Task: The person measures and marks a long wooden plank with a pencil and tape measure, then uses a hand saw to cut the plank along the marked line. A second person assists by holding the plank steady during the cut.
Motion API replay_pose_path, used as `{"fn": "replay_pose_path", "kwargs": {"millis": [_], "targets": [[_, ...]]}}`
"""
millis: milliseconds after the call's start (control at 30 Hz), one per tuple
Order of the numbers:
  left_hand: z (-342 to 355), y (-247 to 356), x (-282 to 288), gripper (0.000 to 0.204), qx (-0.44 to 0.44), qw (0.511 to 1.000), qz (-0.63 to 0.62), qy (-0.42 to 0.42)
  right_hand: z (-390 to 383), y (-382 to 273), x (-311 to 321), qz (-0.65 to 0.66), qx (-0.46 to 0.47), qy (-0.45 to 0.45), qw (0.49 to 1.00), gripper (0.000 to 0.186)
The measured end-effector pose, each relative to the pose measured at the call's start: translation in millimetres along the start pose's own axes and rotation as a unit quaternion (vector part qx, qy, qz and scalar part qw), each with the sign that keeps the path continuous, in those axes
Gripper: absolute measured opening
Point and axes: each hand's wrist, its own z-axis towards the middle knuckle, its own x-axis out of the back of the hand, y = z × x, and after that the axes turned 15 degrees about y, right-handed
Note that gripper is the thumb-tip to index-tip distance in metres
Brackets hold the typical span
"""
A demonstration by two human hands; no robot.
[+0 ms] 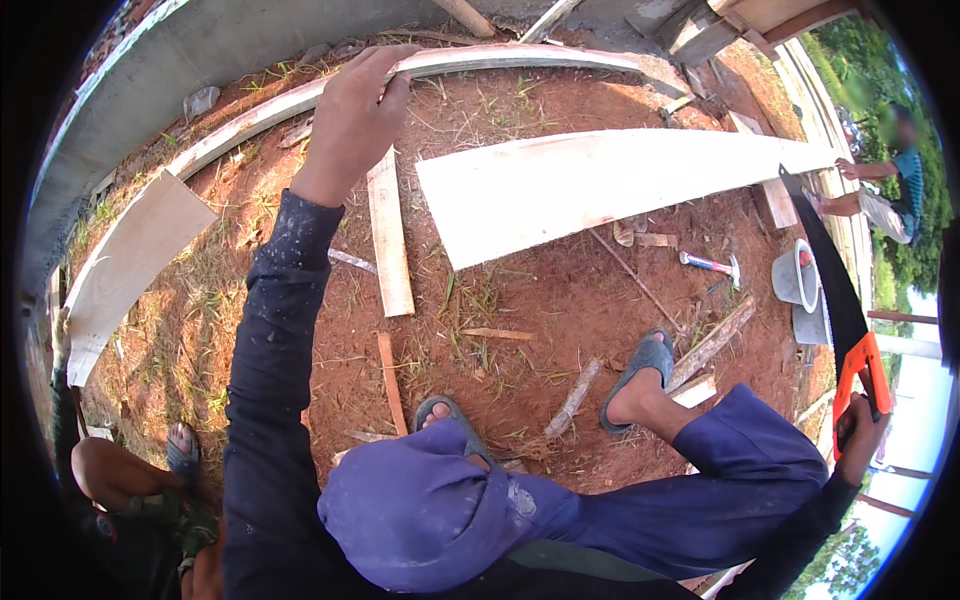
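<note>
My left hand [352,125] reaches far forward, its fingers curled over a long timber beam [470,60] that runs along the foot of the wall. At the far right, my right hand [858,435] is closed around the orange handle of a handsaw [838,285]. The saw's black blade points away from me, its tip beside the narrow end of a wide pale plank [610,185]. This sunlit plank lies across the middle, raised or flat I cannot tell. A shorter board [135,270] is at the left, near another person.
A hammer [712,266] and grey buckets [795,275] stand to the right. Wood strips [388,235] and offcuts [572,400] litter the red soil. A concrete wall [230,50] rises behind. One person [905,185] is at the far right, hand near the plank; another's knee [125,468] shows lower left.
</note>
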Motion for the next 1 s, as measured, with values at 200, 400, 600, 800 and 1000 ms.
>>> {"fn": "replay_pose_path", "kwargs": {"millis": [200,400,600,800,1000], "targets": [[-95,-13,-15,0.089,-0.124,0.930,0.118,-0.326,78,92,81,-0.102,-0.050,-0.059,0.992,0.049],[-143,-23,-57,0.085,-0.233,0.919,0.128,-0.290,39,224,51,-0.164,0.021,-0.009,0.986,0.041],[-149,-31,-73,0.053,-0.247,0.942,0.009,-0.228,-33,176,-46,-0.215,0.060,0.037,0.974,0.038],[-151,-31,-70,0.043,-0.277,0.931,0.040,-0.235,-68,150,-153,-0.216,0.105,0.012,0.971,0.035],[-135,-27,-60,0.049,-0.227,0.946,-0.007,-0.230,-86,151,-203,-0.216,0.122,-0.010,0.969,0.032]]}}
